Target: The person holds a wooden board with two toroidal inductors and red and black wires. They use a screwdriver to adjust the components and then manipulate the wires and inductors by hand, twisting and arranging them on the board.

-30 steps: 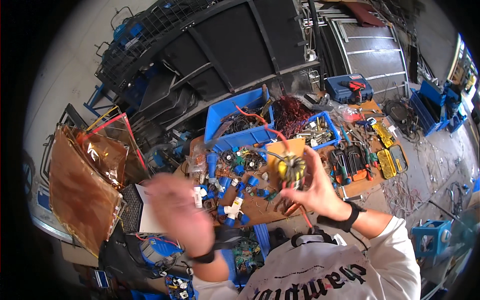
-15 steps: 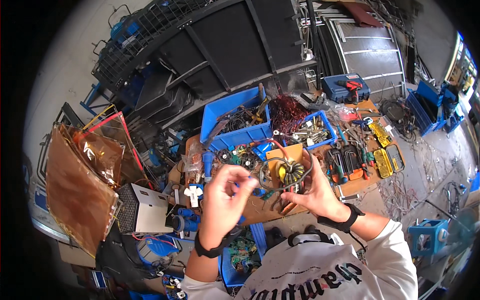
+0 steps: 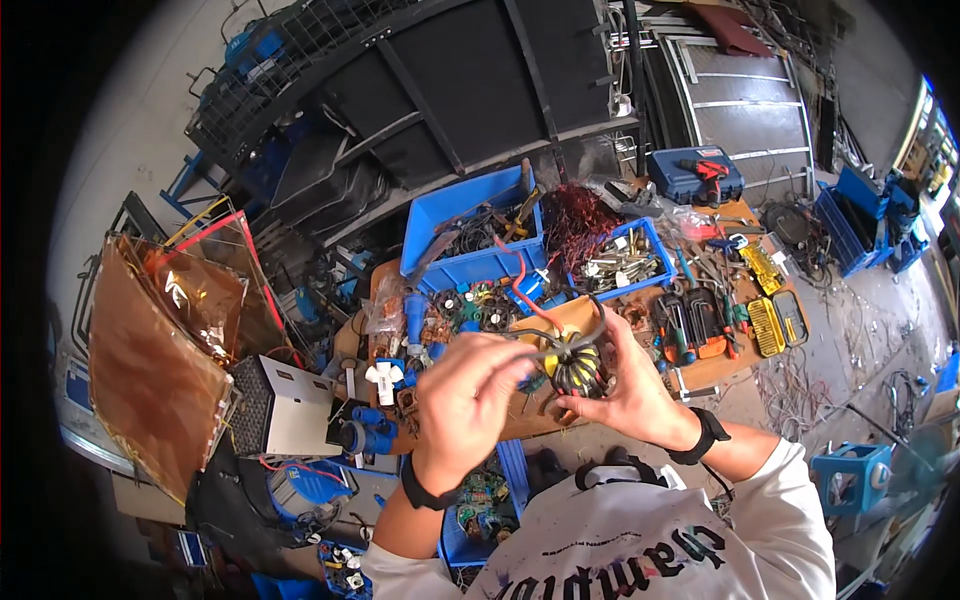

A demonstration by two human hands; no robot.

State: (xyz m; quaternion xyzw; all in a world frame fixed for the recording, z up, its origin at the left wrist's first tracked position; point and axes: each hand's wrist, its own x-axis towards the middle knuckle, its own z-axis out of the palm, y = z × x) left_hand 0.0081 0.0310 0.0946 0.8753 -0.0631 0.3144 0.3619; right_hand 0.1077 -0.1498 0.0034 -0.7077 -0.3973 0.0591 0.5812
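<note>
Wire coil [image 3: 577,374] held above table's [image 3: 530,418] near edge.
Right hand [image 3: 640,393] grips coil; left hand [image 3: 460,395] pinches dark cable [image 3: 546,353].

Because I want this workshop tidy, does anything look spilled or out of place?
Yes, loose wires lie tangled on the floor right of the workbench. They look dropped, since other cables sit in the large blue crate.
</note>
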